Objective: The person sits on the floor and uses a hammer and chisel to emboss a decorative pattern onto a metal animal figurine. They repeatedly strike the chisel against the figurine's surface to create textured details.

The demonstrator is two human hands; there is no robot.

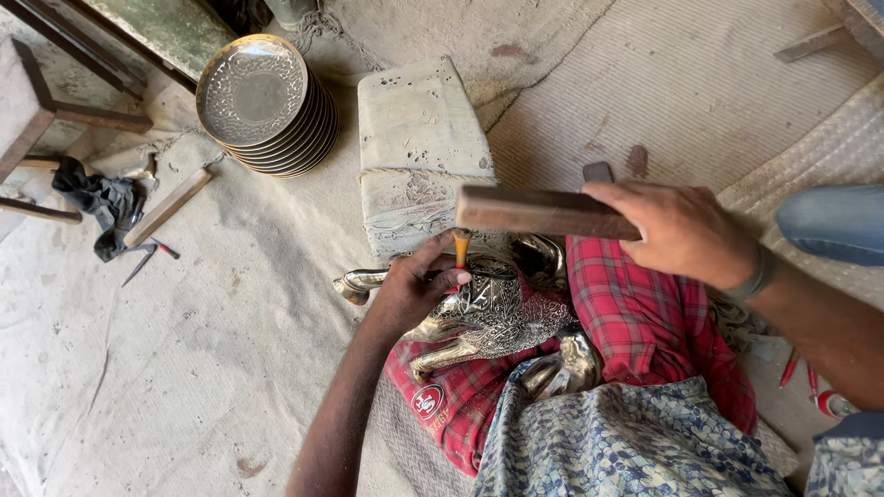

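Left hand (416,287) pinches chisel (461,247) on embossed metal figure (493,317); right hand (683,230) grips flat wooden mallet (539,212).

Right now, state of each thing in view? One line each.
left hand: shut on punch, tip down on the metal figure
punch: upright, held
right hand: shut on wooden block
wooden block: raised, level, above the punch
metal figure: lying on red checked cloth
plates: stacked, untouched

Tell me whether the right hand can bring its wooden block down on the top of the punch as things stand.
Probably yes. The right hand holds the wooden block just above the punch, which the left hand steadies on the engraved metal figure. Nothing lies between block and punch top.
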